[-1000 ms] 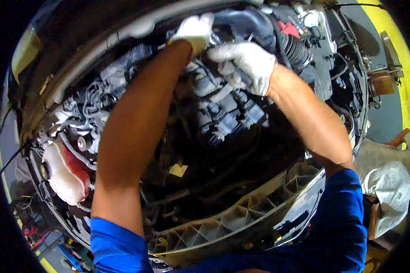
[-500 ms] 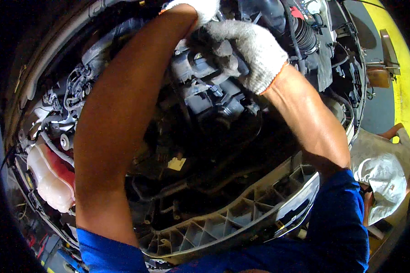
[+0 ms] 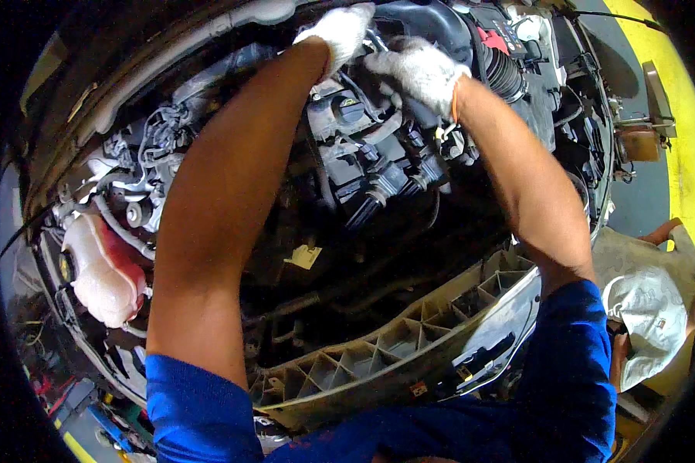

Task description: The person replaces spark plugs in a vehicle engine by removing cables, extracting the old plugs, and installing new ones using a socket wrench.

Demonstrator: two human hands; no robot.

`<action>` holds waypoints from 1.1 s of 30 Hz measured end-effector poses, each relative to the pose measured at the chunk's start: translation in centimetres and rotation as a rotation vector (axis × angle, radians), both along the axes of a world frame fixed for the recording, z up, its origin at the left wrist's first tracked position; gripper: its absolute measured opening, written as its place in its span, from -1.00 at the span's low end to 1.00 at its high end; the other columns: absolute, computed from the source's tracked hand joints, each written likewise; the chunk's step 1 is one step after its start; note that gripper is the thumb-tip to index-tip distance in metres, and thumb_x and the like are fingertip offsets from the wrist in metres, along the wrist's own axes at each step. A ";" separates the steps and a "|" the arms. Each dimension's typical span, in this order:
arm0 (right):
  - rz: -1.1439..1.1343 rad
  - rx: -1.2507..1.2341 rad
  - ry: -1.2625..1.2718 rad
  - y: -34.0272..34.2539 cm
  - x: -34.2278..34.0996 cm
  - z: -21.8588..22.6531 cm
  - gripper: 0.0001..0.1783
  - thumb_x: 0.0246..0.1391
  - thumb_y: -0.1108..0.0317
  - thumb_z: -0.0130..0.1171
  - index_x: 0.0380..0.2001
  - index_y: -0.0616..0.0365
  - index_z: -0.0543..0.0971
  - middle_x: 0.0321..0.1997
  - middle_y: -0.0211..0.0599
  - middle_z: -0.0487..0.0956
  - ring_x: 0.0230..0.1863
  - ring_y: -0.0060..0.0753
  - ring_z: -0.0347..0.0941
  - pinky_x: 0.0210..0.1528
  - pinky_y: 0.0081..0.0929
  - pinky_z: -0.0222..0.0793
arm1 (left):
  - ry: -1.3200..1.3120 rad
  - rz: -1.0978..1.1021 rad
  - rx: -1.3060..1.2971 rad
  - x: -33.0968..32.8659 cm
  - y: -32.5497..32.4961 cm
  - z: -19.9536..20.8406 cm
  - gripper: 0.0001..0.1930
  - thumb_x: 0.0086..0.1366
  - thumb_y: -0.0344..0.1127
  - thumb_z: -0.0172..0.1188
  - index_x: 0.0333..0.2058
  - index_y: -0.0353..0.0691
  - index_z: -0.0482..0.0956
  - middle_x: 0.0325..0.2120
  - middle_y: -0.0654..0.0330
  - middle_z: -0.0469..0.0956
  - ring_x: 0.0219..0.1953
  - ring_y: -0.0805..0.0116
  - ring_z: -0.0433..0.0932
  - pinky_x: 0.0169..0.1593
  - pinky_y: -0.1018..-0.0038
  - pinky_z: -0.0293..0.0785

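Both my hands wear white knitted gloves and are deep in a car's engine bay, at the back of the engine. My left hand [image 3: 338, 35] reaches in at the top, its fingers bent and partly hidden by the glove's back. Close to its right, my right hand [image 3: 421, 73] is curled with the fingertips turned towards the left one. Whatever the fingers hold is too small or covered to name. Just below them lies the engine top with a dark round filler cap [image 3: 351, 109] and black connectors [image 3: 390, 181].
A coolant tank [image 3: 104, 270] with pinkish fluid stands at the left. A ribbed bumper beam [image 3: 378, 356] crosses the front. A corrugated intake hose [image 3: 503, 75] is right of my hands. Beyond the car's right side, another person in a pale cap [image 3: 647, 316] is low down.
The view has shifted, so the engine sits slightly lower and further right. My right hand has moved further back, uncovering engine parts below it. My left hand stays at the rear.
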State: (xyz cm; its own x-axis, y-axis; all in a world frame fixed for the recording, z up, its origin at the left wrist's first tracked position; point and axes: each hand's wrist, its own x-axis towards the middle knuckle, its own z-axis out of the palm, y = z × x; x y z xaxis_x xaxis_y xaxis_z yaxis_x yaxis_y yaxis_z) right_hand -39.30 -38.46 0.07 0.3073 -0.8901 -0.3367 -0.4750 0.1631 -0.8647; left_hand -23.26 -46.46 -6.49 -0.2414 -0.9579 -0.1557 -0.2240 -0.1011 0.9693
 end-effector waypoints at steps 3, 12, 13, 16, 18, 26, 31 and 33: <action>0.152 -0.220 0.275 -3.9 0.0 0.7 -0.61 0.22 0.08 0.16 -0.28 0.27 0.60 -0.51 -0.31 0.56 -0.59 -0.48 0.45 -0.55 -0.46 0.33 | 0.250 0.197 0.322 -0.8 2.3 2.4 -0.53 0.47 -0.03 -0.13 0.13 -0.25 0.46 -0.04 -0.02 0.59 -0.12 0.14 0.61 0.02 0.21 0.52; -0.005 -0.405 0.373 -4.1 1.5 3.8 -0.34 0.14 -0.08 0.04 -0.11 0.43 0.61 -0.13 0.24 0.64 -0.06 0.18 0.57 0.10 -0.15 0.38 | -0.068 -0.003 -0.242 0.0 1.9 0.4 -0.62 0.19 -0.28 0.06 -0.06 -0.30 0.59 -0.05 -0.18 0.59 0.04 -0.16 0.55 0.10 0.21 0.47; 0.010 -0.411 0.395 -2.6 1.9 4.5 -0.40 0.19 -0.08 0.07 -0.21 0.38 0.63 -0.36 0.02 0.61 -0.30 -0.11 0.52 -0.16 -0.26 0.39 | -0.132 -0.009 -0.394 0.5 2.8 0.9 -0.62 0.20 -0.26 0.06 -0.05 -0.30 0.59 -0.04 -0.19 0.59 0.04 -0.16 0.55 0.11 0.21 0.47; -0.001 -0.226 0.084 1.9 0.7 6.9 -0.49 0.22 0.01 0.07 -0.23 0.34 0.65 -0.44 -0.10 0.63 -0.41 -0.24 0.54 -0.26 -0.32 0.43 | -0.413 -0.037 -0.605 0.7 6.7 5.0 -0.64 0.20 -0.34 0.08 -0.02 -0.24 0.59 -0.10 -0.05 0.64 0.00 -0.06 0.59 0.08 0.21 0.48; 0.068 -0.172 -0.180 3.7 -0.2 8.1 -0.55 0.29 0.03 0.06 -0.26 0.25 0.67 -0.46 -0.33 0.60 -0.43 -0.49 0.47 -0.33 -0.40 0.39 | -0.551 0.093 -0.656 1.5 10.9 7.6 -0.68 0.17 -0.33 0.18 -0.08 -0.21 0.62 -0.19 0.01 0.67 -0.05 -0.02 0.59 0.03 0.24 0.49; 0.491 -0.744 1.160 -4.7 3.5 -4.3 -0.65 0.13 0.37 0.06 -0.05 0.09 0.66 0.20 -0.14 0.53 0.20 0.00 0.46 0.19 -0.08 0.40 | -0.072 0.378 -0.420 8.4 24.4 9.7 -0.79 0.27 -0.32 0.25 -0.16 -0.27 0.62 -0.23 0.05 0.62 -0.15 0.08 0.54 -0.05 0.30 0.45; 0.332 -0.808 1.318 -5.5 4.0 -8.1 -0.47 0.24 0.26 -0.10 0.26 0.09 0.42 0.31 -0.18 0.44 0.28 -0.10 0.38 0.27 -0.13 0.29 | -0.111 0.550 -0.280 11.8 33.0 9.8 -0.70 0.32 -0.48 0.18 0.03 -0.31 0.54 -0.14 0.21 0.60 -0.13 0.42 0.54 0.00 0.49 0.50; 0.106 -0.538 1.182 -7.0 4.4 -10.7 -0.40 0.25 0.23 -0.13 0.35 0.12 0.30 0.38 -0.08 0.36 0.31 -0.05 0.39 0.29 -0.13 0.30 | -0.160 0.633 -0.259 12.5 36.0 9.0 -0.76 0.36 -0.46 0.14 -0.02 -0.32 0.55 -0.18 0.18 0.61 -0.18 0.40 0.54 -0.06 0.49 0.50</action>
State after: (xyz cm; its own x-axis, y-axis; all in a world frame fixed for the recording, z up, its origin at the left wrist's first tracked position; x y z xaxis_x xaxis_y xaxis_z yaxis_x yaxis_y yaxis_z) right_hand -34.89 -45.44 -10.60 0.1485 -0.9870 -0.0614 -0.9782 -0.1558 0.1377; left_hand -10.81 -10.47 2.49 0.3818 -0.9178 0.1090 -0.3403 -0.0300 0.9399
